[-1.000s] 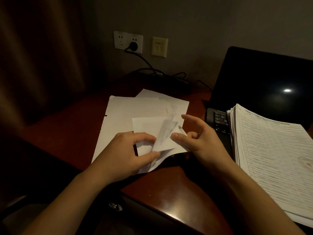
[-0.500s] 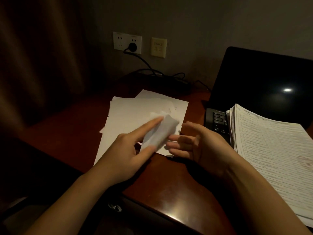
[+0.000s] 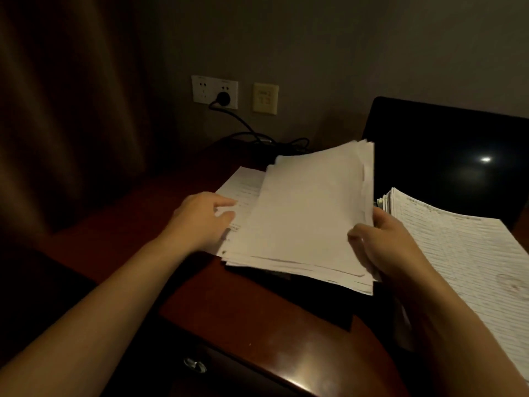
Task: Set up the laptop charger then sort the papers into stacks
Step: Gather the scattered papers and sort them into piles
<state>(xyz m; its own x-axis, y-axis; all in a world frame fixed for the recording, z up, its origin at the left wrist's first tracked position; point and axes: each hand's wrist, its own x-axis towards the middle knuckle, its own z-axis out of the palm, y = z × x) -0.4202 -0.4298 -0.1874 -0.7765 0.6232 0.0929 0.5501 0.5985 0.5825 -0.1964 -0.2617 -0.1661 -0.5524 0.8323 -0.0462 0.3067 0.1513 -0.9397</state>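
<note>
The red-brown wooden desk (image 3: 252, 319) bears loose sheets (image 3: 243, 187), a laptop (image 3: 446, 144) and cables (image 3: 257, 136).

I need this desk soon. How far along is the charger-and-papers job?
Done: charger plug sits in the wall socket. In hand: right hand grips a bundle of sheets, left hand touches the lower sheets. Left: probably the printed stack on the laptop.

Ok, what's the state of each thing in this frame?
Charger plug: plugged into the wall socket.
Laptop: open, screen dark.
Sheaf of papers: off the desk, tilted, gripped by right hand.
Lower sheets: flat on desk, left hand touching them.
Printed stack: lying flat at right.
</note>
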